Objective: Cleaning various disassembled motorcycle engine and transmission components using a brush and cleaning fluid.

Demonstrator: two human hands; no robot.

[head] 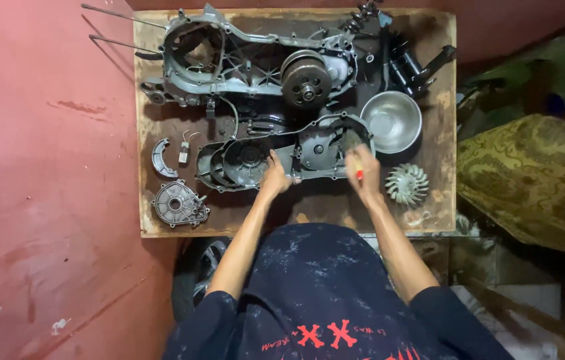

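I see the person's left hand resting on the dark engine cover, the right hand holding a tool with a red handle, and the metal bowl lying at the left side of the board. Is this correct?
Not quite. In the head view the metal bowl lies at the right side of the wooden board, not the left. The rest holds: the left hand rests on the dark engine cover, and the right hand holds a red-handled tool.

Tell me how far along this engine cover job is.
Done, it seems: the engine is stripped, with the crankcase, small round cover and fan laid out on the board. In hand: the left hand steadies the dark cover while the right hand works at its end with a red-handled tool, blurred. Left: the cover looks grimy.
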